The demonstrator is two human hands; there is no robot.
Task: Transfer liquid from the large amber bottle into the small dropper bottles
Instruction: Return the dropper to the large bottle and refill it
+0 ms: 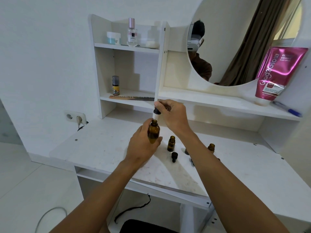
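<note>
My left hand [143, 147] grips the large amber bottle [153, 132], held upright above the white desk [104, 148]. My right hand [173, 115] pinches the black bulb of a dropper [156, 112], whose glass tube points down into the bottle's open neck. A small amber dropper bottle [171, 143] stands open on the desk just right of the large one. Another small amber bottle [211, 147] stands farther right, partly hidden by my right forearm. A black dropper cap [174, 156] lies on the desk in front of the first small bottle.
Shelves behind hold a comb [131, 97], a small yellow-labelled bottle [115, 85], a perfume bottle [132, 32] and a jar [114, 37]. A pink tube [277, 73] leans by the round mirror [235, 47], with a blue pen [287, 109] beside it. A wall socket [74, 116] sits at the left.
</note>
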